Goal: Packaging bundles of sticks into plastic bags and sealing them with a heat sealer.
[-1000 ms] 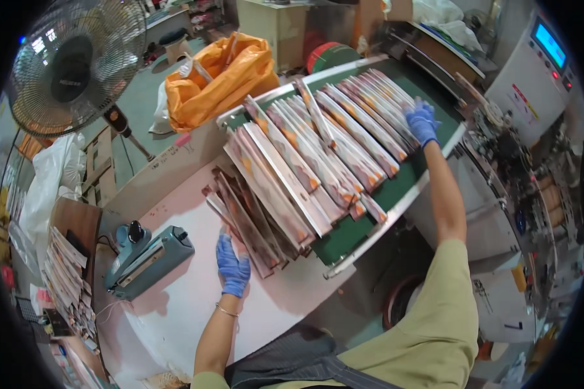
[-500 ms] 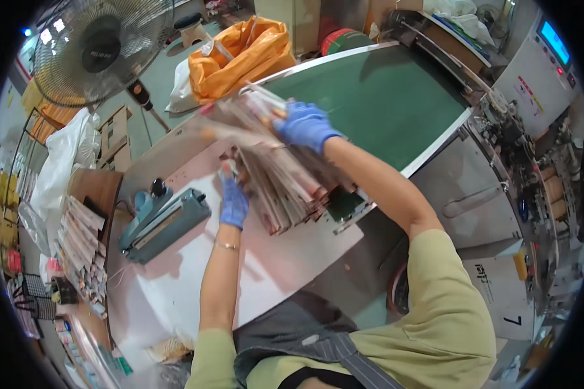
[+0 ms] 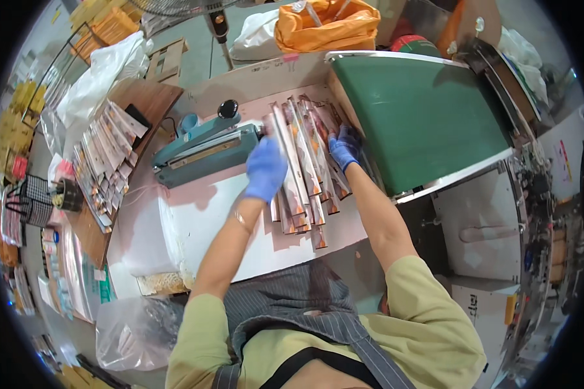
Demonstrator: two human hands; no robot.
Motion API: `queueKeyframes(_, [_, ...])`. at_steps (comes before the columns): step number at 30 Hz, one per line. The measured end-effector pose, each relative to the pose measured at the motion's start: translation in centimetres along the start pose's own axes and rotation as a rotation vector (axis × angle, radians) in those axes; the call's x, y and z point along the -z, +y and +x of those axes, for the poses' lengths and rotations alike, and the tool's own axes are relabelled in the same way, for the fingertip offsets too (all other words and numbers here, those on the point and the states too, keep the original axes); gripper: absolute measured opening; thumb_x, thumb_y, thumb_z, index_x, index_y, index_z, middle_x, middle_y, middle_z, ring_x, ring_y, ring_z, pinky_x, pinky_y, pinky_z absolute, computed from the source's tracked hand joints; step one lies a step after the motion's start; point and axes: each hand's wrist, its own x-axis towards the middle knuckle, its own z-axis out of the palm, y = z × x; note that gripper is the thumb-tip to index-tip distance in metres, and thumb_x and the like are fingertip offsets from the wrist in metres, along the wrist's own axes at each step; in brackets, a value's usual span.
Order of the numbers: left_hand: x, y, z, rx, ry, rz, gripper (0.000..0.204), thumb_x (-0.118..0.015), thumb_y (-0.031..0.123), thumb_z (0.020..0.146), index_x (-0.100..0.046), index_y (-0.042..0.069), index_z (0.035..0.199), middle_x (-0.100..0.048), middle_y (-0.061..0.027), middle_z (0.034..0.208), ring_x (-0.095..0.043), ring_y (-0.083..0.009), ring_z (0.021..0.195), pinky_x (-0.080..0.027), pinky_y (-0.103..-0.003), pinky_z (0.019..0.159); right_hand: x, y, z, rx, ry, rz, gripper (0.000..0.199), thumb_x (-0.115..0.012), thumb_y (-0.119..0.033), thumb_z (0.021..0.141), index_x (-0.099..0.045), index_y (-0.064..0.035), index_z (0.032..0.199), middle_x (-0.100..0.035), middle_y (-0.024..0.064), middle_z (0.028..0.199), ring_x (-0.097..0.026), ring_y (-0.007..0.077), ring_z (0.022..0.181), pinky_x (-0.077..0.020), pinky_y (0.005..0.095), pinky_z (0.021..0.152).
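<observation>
A loose pile of long, narrow printed packets point(image 3: 298, 172) lies on the white-topped worktable point(image 3: 237, 243), their near ends uneven. My right hand point(image 3: 345, 148), in a blue glove, is at the pile's right side, with thumb and fingers around the edge packets. At the left side is my left hand point(image 3: 266, 172), also gloved in blue; its fingers are smeared by motion, so their grip is unclear. A teal bench heat sealer point(image 3: 207, 155) with a black knob stands just left of that hand.
A green conveyor belt point(image 3: 428, 123) borders the table on the right. More long packets point(image 3: 110, 155) lie on a brown board point(image 3: 152, 100) at left. Beyond the table are an orange bag point(image 3: 328, 29) and a white sack point(image 3: 256, 39). Clear plastic point(image 3: 136, 330) bulges at the near left.
The packets, held up and blurred before, now lie on the table. My right hand has come down to the pile's right side; my left is at its left. The view has shifted.
</observation>
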Motion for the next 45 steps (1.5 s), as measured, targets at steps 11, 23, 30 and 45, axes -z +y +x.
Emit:
queueKeyframes(11, [-5.1, -20.7, 16.4, 0.500, -0.305, 1.132, 0.026, -0.056, 0.017, 0.074, -0.065, 0.013, 0.098, -0.059, -0.0066, 0.108, -0.060, -0.0239, 0.094, -0.047, -0.037, 0.078, -0.4, -5.3, -3.5, 0.206, 0.161, -0.040, 0.053, -0.045, -0.039, 0.079, -0.042, -0.0077, 0.121, -0.044, 0.0151, 0.123, -0.039, 0.0309, 0.114, -0.0263, 0.0447, 0.097])
queueKeyframes(23, [2.3, 3.7, 1.3, -0.513, 0.008, 0.342, 0.016, -0.048, 0.008, 0.075, -0.047, 0.007, 0.090, -0.050, -0.0075, 0.081, -0.056, -0.0207, 0.068, -0.046, -0.032, 0.058, -0.8, -0.5, -1.4, 0.075, 0.227, -0.093, 0.052, -0.045, -0.038, 0.080, -0.043, -0.0066, 0.120, -0.044, 0.0163, 0.123, -0.040, 0.0309, 0.114, -0.0277, 0.0439, 0.097])
queueKeyframes(30, [0.0, -0.9, -5.9, 0.261, -0.125, -0.054, 0.086, -0.068, 0.038, 0.061, -0.029, -0.005, 0.125, -0.027, -0.0253, 0.131, -0.029, -0.0338, 0.122, -0.025, -0.038, 0.101, 1.5, -2.4, -1.0, 0.051, 0.003, 0.112, 0.058, -0.043, -0.051, 0.080, -0.049, -0.0036, 0.112, -0.054, 0.0228, 0.106, -0.052, 0.0372, 0.096, -0.0414, 0.0408, 0.083])
queueKeyframes(45, [7.9, -1.1, -6.7, 0.087, -0.107, -1.184, 0.105, -0.085, 0.017, 0.046, -0.023, 0.005, 0.130, -0.039, -0.0083, 0.124, -0.042, -0.0173, 0.110, -0.036, -0.032, 0.094, 11.6, -10.9, -14.5, 0.317, -0.561, 1.539, 0.069, -0.073, -0.024, 0.064, -0.042, -0.0051, 0.122, -0.052, 0.0083, 0.112, -0.050, 0.0191, 0.103, -0.0396, 0.0319, 0.090])
